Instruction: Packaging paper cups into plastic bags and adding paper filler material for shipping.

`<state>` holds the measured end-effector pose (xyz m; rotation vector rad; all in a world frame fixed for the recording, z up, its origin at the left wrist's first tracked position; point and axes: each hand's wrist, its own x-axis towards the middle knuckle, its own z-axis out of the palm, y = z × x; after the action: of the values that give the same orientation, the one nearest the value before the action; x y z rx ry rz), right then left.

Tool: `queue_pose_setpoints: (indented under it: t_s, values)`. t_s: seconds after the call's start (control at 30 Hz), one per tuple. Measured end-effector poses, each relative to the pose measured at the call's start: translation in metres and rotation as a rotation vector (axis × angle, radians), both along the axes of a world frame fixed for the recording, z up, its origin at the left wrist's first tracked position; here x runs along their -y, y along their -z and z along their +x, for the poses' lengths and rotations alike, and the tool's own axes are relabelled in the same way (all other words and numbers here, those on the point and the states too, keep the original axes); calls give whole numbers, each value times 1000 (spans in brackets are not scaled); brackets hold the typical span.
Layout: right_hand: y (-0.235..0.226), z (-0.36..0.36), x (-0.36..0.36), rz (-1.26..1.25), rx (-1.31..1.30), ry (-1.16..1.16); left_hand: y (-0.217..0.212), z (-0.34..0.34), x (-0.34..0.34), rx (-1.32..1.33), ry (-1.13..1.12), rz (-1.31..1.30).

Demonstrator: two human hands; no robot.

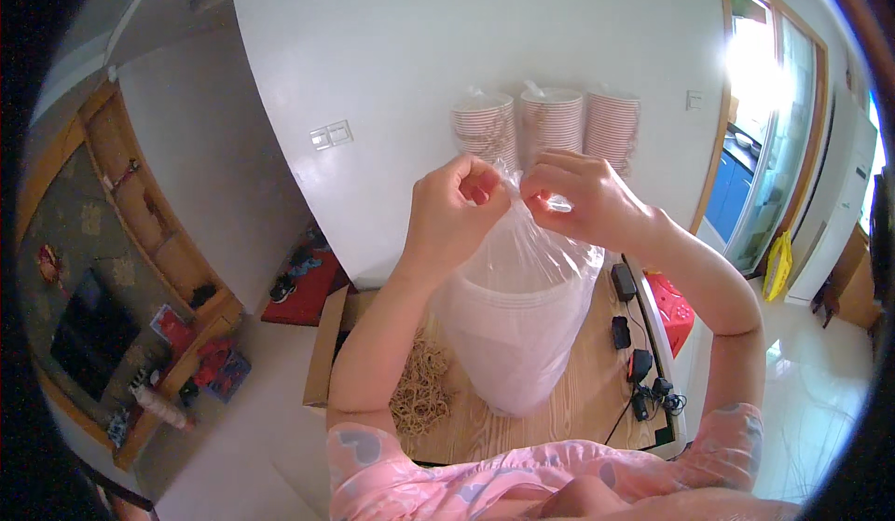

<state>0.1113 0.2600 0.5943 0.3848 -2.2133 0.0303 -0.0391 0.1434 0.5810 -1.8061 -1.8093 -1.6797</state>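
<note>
A clear plastic bag stands upright on the wooden table, wrapped around a stack of white paper bowls or tubs. Its top is gathered into a narrow neck above the stack's rim. On the left side of that neck, my left hand pinches the plastic between thumb and fingers. My right hand grips the neck from the other side, fingers curled. A heap of tan rubber bands lies beside the bag, near my left forearm.
Three bagged stacks of bowls stand against the white wall. Black power adapters with cables lie along the table's right edge. An open cardboard box is at the left, and a red plastic stool stands beyond the right edge.
</note>
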Motion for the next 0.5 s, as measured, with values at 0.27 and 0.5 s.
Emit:
queue_pose_setpoints:
  t_s: [0.27, 0.5]
  values:
    - [1, 6, 4, -290, 13, -29, -1, -2, 3, 210, 129, -77]
    - [-3, 4, 15, 161, -93, 206, 2, 0, -1, 262, 207, -9]
